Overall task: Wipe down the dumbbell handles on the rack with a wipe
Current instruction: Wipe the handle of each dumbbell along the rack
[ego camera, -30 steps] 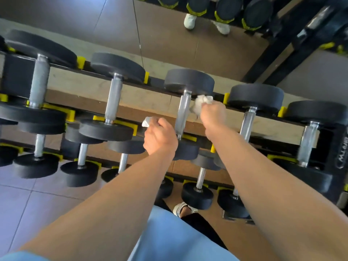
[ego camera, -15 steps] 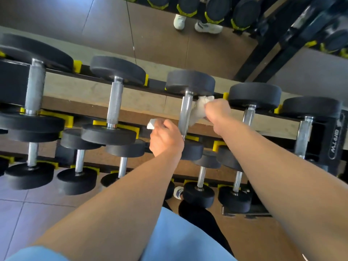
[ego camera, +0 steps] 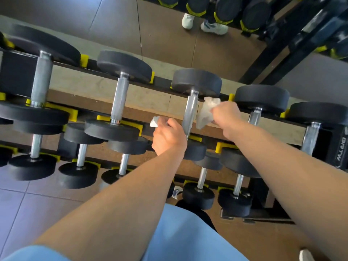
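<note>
– Hands first: what is each doing?

– Right hand (ego camera: 227, 114) pinches a crumpled white wipe (ego camera: 206, 112) in curled fingers. Left hand (ego camera: 168, 139) is fisted round a second bit of white tissue (ego camera: 154, 122), which pokes out past its knuckles.

– Where is the wipe against the dumbbells?

– It hangs just left of the right hand, right beside the chrome handle (ego camera: 190, 113) of the middle dumbbell (ego camera: 196, 81) on the top tier. Whether it touches the metal I cannot tell. That handle runs between the two hands; the left hand sits just beside its lower part, on the left.

– And the rack (ego camera: 163, 82)?

– Black rails with yellow cradles, in tiers. Left of the left hand lie two more top-tier dumbbells, a nearer one (ego camera: 122, 98) and a bigger one (ego camera: 40, 78) further off. Right of the right hand is another (ego camera: 260, 98), and one more (ego camera: 316, 117) at the frame's edge. Below both hands, smaller dumbbells fill the lower tiers.

– Anything past the rack?

– A mirror (ego camera: 188, 46) beyond the hands, showing white shoes (ego camera: 205, 23) and more dumbbells. Under the forearms there is a light blue shirt (ego camera: 188, 236), with a tiled floor (ego camera: 28, 210) to the left.
</note>
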`<state>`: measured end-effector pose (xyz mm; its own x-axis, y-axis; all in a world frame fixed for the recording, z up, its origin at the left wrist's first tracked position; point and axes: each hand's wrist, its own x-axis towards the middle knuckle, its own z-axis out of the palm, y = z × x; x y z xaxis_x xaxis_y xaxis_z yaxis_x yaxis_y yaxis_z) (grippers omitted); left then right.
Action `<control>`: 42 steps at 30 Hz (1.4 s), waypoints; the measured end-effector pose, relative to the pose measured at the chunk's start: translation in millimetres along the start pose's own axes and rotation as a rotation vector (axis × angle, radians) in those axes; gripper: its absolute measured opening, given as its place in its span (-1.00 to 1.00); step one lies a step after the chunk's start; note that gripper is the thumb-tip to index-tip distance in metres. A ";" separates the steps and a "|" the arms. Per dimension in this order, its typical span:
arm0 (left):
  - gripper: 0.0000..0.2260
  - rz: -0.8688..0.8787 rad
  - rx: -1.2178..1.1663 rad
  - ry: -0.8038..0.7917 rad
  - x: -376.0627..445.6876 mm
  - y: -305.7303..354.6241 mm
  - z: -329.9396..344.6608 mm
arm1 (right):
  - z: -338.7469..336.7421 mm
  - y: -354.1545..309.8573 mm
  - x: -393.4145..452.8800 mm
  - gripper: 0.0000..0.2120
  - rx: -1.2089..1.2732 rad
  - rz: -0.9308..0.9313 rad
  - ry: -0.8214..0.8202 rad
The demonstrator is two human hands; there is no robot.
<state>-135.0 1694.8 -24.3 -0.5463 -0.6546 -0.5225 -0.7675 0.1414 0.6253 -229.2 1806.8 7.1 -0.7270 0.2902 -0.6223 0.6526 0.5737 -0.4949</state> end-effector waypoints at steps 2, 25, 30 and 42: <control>-0.81 0.001 -0.005 0.002 0.5 -0.2 0.2 | 14.1 -12.0 12.1 -0.74 0.218 0.085 -0.026; -0.71 -0.011 -0.197 0.133 -3.1 -7.0 3.6 | 18.9 -24.2 11.0 -0.69 -1.350 -1.450 -0.291; -0.72 -0.034 -0.237 0.173 -2.8 -8.9 6.5 | 30.1 0.9 -20.9 -0.81 -0.911 -1.031 -0.596; -0.72 -0.044 -0.191 0.163 -2.6 -6.0 7.5 | 22.1 -17.3 -5.0 -0.85 -1.307 -1.258 -0.205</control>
<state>-131.5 1701.2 -31.0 -0.4409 -0.7700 -0.4612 -0.7034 -0.0228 0.7104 -232.2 1778.5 5.3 -0.4979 -0.7679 -0.4031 -0.8393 0.5436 0.0010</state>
